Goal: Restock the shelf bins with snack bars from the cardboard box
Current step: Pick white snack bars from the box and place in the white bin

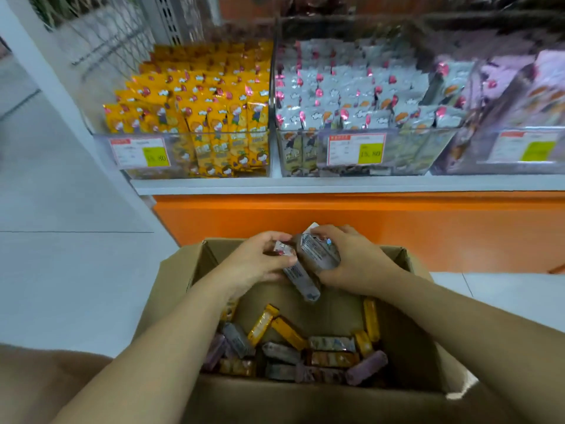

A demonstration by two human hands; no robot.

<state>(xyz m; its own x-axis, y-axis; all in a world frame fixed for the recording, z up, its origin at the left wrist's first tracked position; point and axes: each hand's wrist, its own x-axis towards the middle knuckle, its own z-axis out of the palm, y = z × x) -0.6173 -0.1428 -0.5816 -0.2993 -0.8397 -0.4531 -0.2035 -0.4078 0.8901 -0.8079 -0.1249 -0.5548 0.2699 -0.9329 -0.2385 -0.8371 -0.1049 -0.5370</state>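
My hands hold grey snack bars [318,254] over the cardboard box [180,273].
Centre frame: left hand [260,263] pinches one, right hand [359,266] grips others.

purple bin [452,162] cut by right edge | price tag [356,149] print unreadable | upper shelf [458,22] blurred

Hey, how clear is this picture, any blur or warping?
Head view: the left hand, right hand and the grey bars they hold are fairly sharp; the edges smear, worst at the purple bin top right; the price label small print is unreadable; the wide lens slants the white post; light is even, no hard shadows.
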